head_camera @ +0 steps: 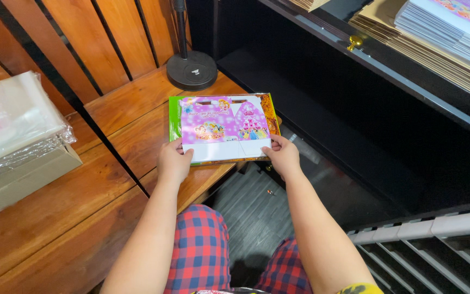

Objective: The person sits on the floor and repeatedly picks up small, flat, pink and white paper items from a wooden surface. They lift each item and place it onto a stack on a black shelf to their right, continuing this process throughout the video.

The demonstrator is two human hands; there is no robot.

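Wooden tabletop (99, 185) is seen from above, slatted wall behind. At its far right corner a flat pink box blank (221, 129) lies on a small stack of printed sheets. Its near edge is pinched at both ends: the left hand (173, 160) at seven o'clock, the right hand (283, 156) at five, fingers closed on the card. A squaring or lifting step is judged in hand; an even two-handed pull would be called for. A round stand base (192, 70) sits at eleven, a wrapped bundle (14, 125) at nine.

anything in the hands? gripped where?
Both hands, left hand and right hand, hold a flat printed pink carton sheet by its near edge corners.
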